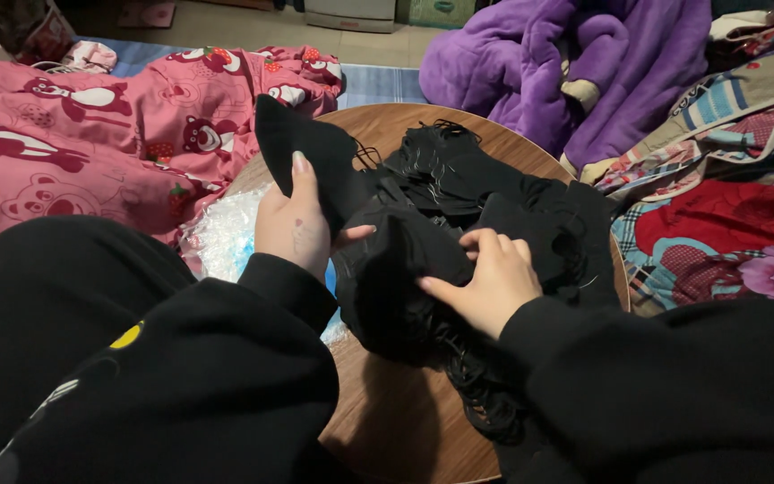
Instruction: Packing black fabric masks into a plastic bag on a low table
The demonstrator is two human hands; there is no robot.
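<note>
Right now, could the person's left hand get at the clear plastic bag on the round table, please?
Probably yes: the plastic bag lies uncovered just beside the left hand, though that hand is holding a black cloth piece.

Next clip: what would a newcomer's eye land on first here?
The heap of black fabric pieces on the round wooden table at centre, with the left hand lifting one piece and the right hand gripping another. Then the pink bear-print blanket at left and the purple blanket at top right.

The person's left hand (293,226) grips an upright flap of black fabric (311,148) near the left edge of the round wooden table (396,421). The right hand (492,280) pinches a heap of black fabric pieces with loose threads (459,193) at the table's middle. Crinkled clear plastic wrap (221,235) lies beside the left hand.
</note>
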